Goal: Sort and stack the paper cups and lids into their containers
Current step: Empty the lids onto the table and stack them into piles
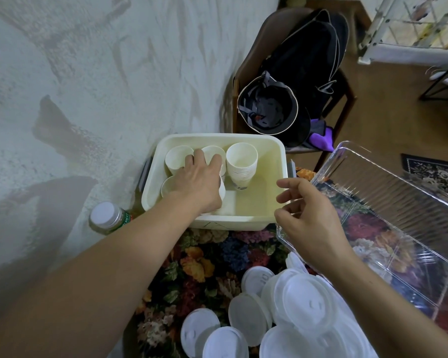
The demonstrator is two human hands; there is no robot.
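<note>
Reaching into the cream plastic tub (274, 161), the person's left hand (199, 182) is curled over a stack of paper cups (221, 191) at the tub's near-left side, fingers wrapped round its top; from where I stand it looks like a grip, though the hand hides most of that stack. Around it in the tub stand more cups: a tall nested stack (241, 164) just to the right, another stack (177, 159) at the back left, and a rim or two peeking out beside the wrist. The right hand (311, 223) hovers over the near corner of the clear plastic bin (398, 202), fingers loosely bent and holding nothing. That bin has no lids in it that I can see; only the floral cloth (204, 264) shows through its bottom. The white plastic lids (303, 311) lie in a loose heap on the cloth, just in front of the bin. By my reckoning the cups are nearly settled, while sorting the lids has not yet begun. A capped bottle (106, 217) stands left of the tub.
</note>
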